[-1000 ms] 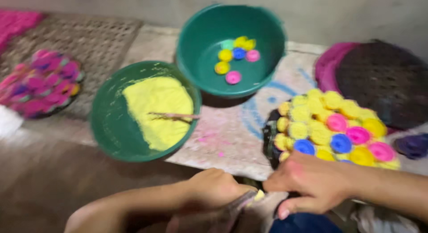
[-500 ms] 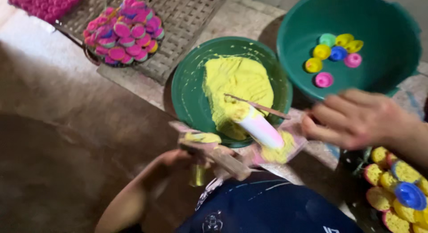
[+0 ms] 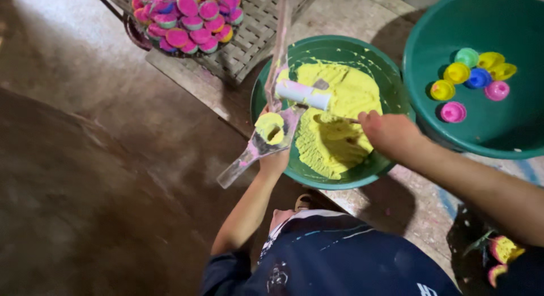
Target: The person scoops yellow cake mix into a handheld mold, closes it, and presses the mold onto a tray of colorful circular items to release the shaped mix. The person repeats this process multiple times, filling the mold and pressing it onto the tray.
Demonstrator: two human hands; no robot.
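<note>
Yellow powder (image 3: 334,131) is heaped in a green basin (image 3: 317,174) on the floor. A hinged mould (image 3: 266,131) with a white handle is clamped in the left hand (image 3: 275,160), forearm raised. The right hand (image 3: 391,131), fingers curled, is pressed knuckles-up into the powder.

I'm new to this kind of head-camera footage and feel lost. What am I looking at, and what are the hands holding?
The one picture comes from a camera on the person's head, looking down at their own two bare hands. The left hand holds a hinged metal press tool with a small yellow-filled mould on it, at the near rim of a green basin. The right hand reaches into the basin's yellow powder, gripping a thin stick. A larger green tub holds small coloured cups. A woven tray carries pink and multicoloured pieces.
</note>
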